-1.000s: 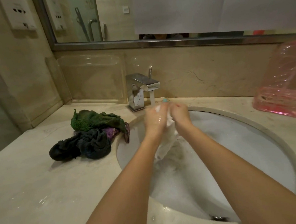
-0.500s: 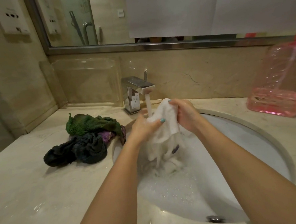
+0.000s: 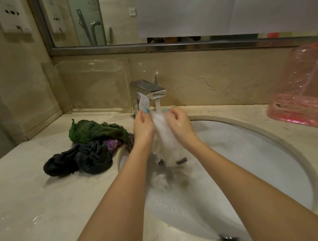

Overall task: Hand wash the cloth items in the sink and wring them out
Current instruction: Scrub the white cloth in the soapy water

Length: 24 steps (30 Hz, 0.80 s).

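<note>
- Left hand (image 3: 143, 124), right hand (image 3: 179, 121): moved apart since half a second earlier, each pinching the top edge of white cloth (image 3: 165, 137).
- White cloth: over sink (image 3: 260, 160), stretched under tap (image 3: 147, 91) stream; previously bunched.
- Dark tag (image 3: 181, 161) at cloth hem: blurred, unreadable.
- Green and black cloths (image 3: 88, 144): unmoved on worktop (image 3: 38, 204).

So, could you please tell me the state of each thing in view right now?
tap, running
white cloth, wet, held under the tap
left hand, gripping the white cloth
right hand, gripping the white cloth
sink, wet and sudsy
green cloth, crumpled on the counter
black cloth, crumpled on the counter
</note>
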Each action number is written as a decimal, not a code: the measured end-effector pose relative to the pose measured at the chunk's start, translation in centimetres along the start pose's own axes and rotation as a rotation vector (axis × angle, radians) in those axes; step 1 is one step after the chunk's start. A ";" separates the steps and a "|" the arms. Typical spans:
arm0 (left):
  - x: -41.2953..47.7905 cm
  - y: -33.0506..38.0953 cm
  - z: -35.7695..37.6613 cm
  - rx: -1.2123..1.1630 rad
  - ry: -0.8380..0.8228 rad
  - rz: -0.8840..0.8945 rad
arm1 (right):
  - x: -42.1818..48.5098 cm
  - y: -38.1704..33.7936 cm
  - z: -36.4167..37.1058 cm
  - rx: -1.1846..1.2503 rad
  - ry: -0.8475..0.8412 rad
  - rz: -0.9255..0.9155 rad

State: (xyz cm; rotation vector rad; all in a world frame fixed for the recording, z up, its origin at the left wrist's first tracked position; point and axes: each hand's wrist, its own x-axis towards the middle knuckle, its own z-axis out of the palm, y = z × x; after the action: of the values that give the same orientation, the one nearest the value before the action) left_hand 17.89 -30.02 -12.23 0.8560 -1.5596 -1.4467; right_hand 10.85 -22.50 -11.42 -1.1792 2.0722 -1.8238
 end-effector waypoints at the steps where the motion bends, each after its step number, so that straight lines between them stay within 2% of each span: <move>1: 0.0 0.2 0.1 0.006 0.016 -0.018 | -0.6 -0.3 0.7 -0.055 -0.048 -0.032; 2: 0.0 0.2 0.3 -0.014 0.028 -0.043 | -1.1 -0.6 1.3 -0.117 -0.085 -0.049; 4: -0.3 0.3 1.0 -0.040 0.033 -0.070 | -0.9 -1.1 1.7 -0.218 -0.037 -0.056; 7: -2.1 0.8 2.5 0.035 -0.021 0.012 | 1.3 -0.5 0.7 -0.112 0.176 0.184; 9: -3.0 1.1 3.3 0.131 -0.081 0.132 | 2.0 0.4 0.1 0.011 0.244 0.308; 11: -2.6 1.5 3.1 0.163 -0.085 0.131 | 1.5 0.2 0.5 0.072 0.236 0.298; 14: -0.2 0.5 1.2 0.224 -0.022 0.029 | -0.5 -1.1 2.1 0.064 0.135 0.152; 17: 0.1 -0.4 0.1 0.121 -0.002 -0.039 | -1.0 -1.4 2.8 0.007 0.073 0.067; 20: -1.4 0.3 1.5 0.127 -0.006 -0.045 | 0.3 -0.5 1.8 0.061 0.149 0.177; 22: -2.6 1.0 2.8 0.124 -0.099 0.019 | 1.1 0.4 0.4 0.161 0.222 0.276; 24: -3.0 1.1 3.6 0.168 -0.179 0.049 | 1.3 1.0 -0.5 0.207 0.270 0.278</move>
State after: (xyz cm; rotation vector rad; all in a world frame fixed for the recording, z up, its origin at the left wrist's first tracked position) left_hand 16.00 -25.61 -11.45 0.7958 -1.8450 -1.4032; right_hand 9.27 -22.97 -11.68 -0.5895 1.9904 -2.0846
